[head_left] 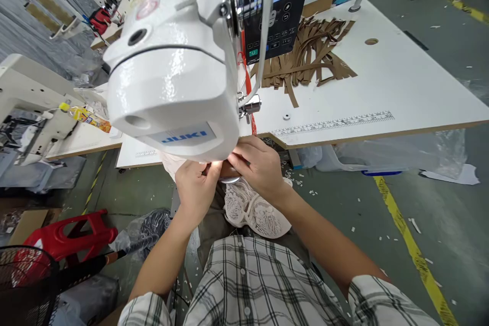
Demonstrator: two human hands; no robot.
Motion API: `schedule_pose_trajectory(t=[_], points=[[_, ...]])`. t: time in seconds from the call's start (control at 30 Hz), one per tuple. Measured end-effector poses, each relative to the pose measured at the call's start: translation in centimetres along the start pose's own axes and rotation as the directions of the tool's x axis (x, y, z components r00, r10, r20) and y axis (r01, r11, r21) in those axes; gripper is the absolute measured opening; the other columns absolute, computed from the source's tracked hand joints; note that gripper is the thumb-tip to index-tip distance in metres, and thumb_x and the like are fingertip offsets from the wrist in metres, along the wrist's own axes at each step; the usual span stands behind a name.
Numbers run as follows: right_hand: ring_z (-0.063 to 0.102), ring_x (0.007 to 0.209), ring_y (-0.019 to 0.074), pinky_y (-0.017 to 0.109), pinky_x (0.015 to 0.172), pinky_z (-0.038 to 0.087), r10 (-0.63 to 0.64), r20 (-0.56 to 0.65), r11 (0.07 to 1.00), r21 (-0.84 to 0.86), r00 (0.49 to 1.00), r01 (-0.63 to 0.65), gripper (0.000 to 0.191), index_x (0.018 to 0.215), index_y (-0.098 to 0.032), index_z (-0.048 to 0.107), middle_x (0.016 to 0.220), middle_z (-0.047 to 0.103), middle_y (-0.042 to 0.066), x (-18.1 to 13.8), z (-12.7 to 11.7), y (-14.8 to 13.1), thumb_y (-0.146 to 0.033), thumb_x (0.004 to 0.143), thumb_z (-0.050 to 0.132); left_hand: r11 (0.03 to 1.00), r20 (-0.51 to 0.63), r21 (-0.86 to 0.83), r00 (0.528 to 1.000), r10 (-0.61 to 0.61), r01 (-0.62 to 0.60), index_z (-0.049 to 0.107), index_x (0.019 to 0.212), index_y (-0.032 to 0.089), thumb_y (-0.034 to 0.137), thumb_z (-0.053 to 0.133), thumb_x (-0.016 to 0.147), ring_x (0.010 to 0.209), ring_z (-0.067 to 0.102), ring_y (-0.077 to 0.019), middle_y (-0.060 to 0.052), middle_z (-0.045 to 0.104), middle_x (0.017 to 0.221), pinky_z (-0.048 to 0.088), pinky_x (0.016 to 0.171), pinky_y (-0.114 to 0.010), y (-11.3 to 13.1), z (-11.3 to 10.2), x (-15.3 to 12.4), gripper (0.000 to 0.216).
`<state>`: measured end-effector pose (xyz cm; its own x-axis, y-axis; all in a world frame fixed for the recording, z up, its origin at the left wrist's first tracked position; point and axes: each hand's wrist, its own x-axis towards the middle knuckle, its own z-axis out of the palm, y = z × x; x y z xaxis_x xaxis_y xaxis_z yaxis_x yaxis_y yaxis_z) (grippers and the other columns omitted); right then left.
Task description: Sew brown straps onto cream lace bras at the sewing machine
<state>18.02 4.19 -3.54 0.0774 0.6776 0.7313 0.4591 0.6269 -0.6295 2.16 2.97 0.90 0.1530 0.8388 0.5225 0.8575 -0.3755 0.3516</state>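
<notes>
A white JUKI sewing machine (171, 61) fills the upper middle and hides the needle area. Just below its head, my left hand (196, 183) and my right hand (257, 165) meet, fingers curled and pinched on a small brown piece (228, 169). A white lace piece (254, 211) hangs from under my hands into my lap. What my fingertips hold beneath the machine is partly hidden.
A heap of brown strips (309, 56) lies on the white table (382, 86) behind a black control panel (273, 5). A printed ruler (332, 123) runs along the table edge. Red stool (64, 239) and black fan (23, 285) at lower left; yellow floor line (405, 234) at right.
</notes>
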Motion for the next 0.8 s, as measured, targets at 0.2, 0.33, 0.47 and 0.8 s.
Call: schedule_pose_trajectory(t=[0.2,0.33,0.47,0.8], points=[[0.063,0.074,0.0125,0.026,0.065,0.046,-0.048,0.03,0.993,-0.103,0.998,0.051,0.016,0.082,-0.022,0.066,0.082,0.069,0.002,-0.1,-0.2,0.0,-0.016,0.093,0.056,0.978,-0.078,0.126,0.981,0.179,-0.168,0.065,0.061,0.018,0.033,0.067,0.092,0.05,0.055,-0.0108,0.002,0.06,0.05,0.034,0.051,-0.024,-0.3,-0.1,-0.7,0.034],[0.052,0.066,0.0114,0.025,0.061,0.041,0.196,0.337,0.964,0.108,0.921,-0.244,0.015,0.075,-0.021,0.058,0.072,0.056,0.0,-1.2,-2.4,-0.9,-0.018,0.09,0.055,0.943,-0.009,0.044,0.943,0.331,-0.331,0.069,0.1,0.017,0.025,0.066,0.092,0.062,0.069,-0.0118,-0.005,0.078,0.082,0.047,0.058,-0.02,-0.3,-1.0,-2.0,0.012],[0.046,0.063,0.01,0.023,0.057,0.037,0.301,0.62,0.772,0.288,0.725,-0.566,0.015,0.071,-0.021,0.054,0.073,0.05,-0.001,-2.6,-4.9,-1.6,-0.016,0.086,0.055,0.827,0.13,-0.219,0.824,0.551,-0.518,0.059,0.127,0.019,0.015,0.057,0.093,0.093,0.076,-0.0166,-0.015,0.073,0.122,0.055,0.07,-0.021,-0.3,-0.6,-2.7,0.035],[0.043,0.065,0.0104,0.025,0.058,0.036,0.506,0.613,0.549,0.313,0.606,-0.775,0.017,0.08,-0.02,0.059,0.076,0.051,-0.001,-2.1,-4.3,-1.0,-0.033,0.091,0.057,0.945,0.068,-0.154,0.951,0.302,-0.289,0.07,0.087,0.02,0.021,0.063,0.093,0.05,0.05,-0.009,0.004,0.056,0.056,0.034,0.051,-0.022,0.5,0.7,-2.3,0.009]])
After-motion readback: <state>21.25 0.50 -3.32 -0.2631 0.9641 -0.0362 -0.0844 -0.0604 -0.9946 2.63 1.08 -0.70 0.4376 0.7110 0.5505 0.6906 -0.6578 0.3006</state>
